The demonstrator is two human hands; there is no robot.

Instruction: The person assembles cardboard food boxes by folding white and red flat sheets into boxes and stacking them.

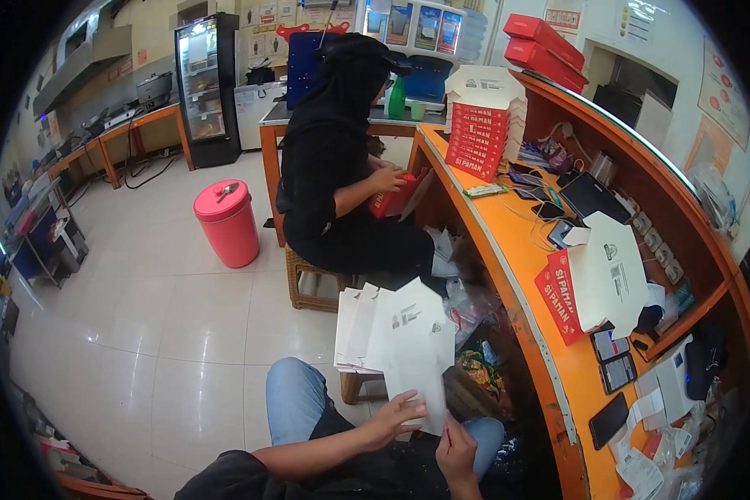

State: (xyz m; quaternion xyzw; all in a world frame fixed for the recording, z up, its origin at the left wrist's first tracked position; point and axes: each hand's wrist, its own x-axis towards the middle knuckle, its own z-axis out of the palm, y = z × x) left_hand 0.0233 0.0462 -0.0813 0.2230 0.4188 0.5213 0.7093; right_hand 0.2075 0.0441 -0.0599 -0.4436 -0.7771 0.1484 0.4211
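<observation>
While I am operating this rig from a distance, I am logging one carton blank (421,362), pale face up, mostly flat, reaching out between the wearer's knees (296,392) and lying apart from the desk (517,227). Left hand (398,417): fingers lying across the sheet's lower end, holding it; how its thumb is pressing I cannot tell. Right hand (457,450): narrow, thumb and fingers pinching the lower right corner. Supply: a pile of further pale blanks (358,325) is covering the top of a low stool (352,388). Shaped pieces: a tall stack of red boxes (477,137) is standing at the desk's far end; a smaller nest of red boxes (561,300), white flaps rising, is sitting nearer, along the desk's inner edge. Beyond the stool, a co-worker (329,150) is handling another red box (394,200). Progress, as I am judging it: many boxes are standing formed, while the sheet in hand is showing no raised walls, so its folding is probably only beginning, and the pile is leaving several more to do.
</observation>
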